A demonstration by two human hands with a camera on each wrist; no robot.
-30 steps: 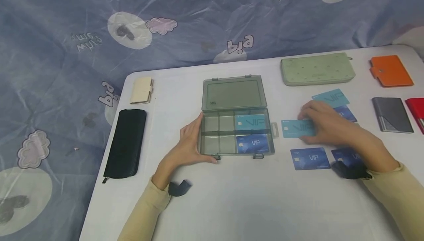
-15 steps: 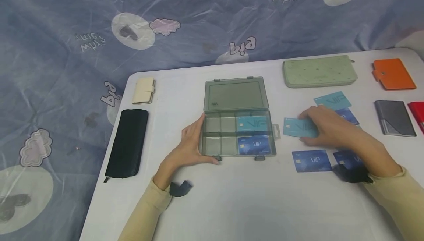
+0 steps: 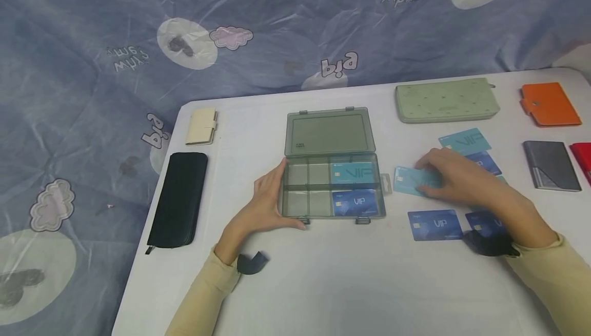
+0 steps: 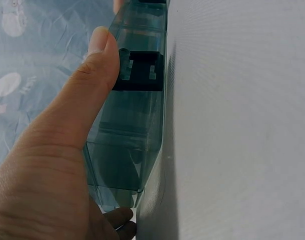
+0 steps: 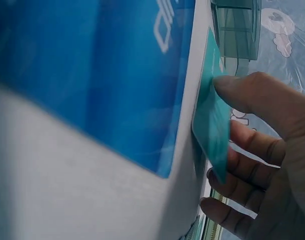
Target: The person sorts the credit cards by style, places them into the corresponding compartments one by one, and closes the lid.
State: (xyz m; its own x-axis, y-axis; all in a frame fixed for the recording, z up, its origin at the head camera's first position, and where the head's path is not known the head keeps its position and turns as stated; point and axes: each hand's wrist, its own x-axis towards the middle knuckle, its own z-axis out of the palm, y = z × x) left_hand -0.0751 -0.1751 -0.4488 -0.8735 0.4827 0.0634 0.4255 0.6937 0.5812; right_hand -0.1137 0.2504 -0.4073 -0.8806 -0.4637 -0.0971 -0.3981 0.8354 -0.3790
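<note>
My left hand (image 3: 263,202) rests against the front left corner of an open clear green compartment box (image 3: 295,201). Its thumb lies along the front, by a dark latch (image 4: 140,71) in the left wrist view. The fingers lie along the left side. Inside the box are a teal VIP card (image 3: 352,173) at the back right and a blue VIP card (image 3: 354,203) at the front right. Just right of the box my right hand (image 3: 454,177) pinches another teal card (image 5: 212,107), thumb on one face and fingers behind. One long edge of it tips up from the table.
Blue cards (image 3: 435,224) lie before and under the right arm, with another teal card (image 3: 465,141) behind. A green wallet (image 3: 447,100), orange wallet (image 3: 550,104), grey card case (image 3: 552,165) and red case (image 3: 583,159) stand right. A black wallet (image 3: 177,200) and cream wallet (image 3: 200,126) lie left.
The teal card in my right hand has turned slightly and tilts a little more. My left hand stays at the box corner. The whole head view has shifted slightly.
</note>
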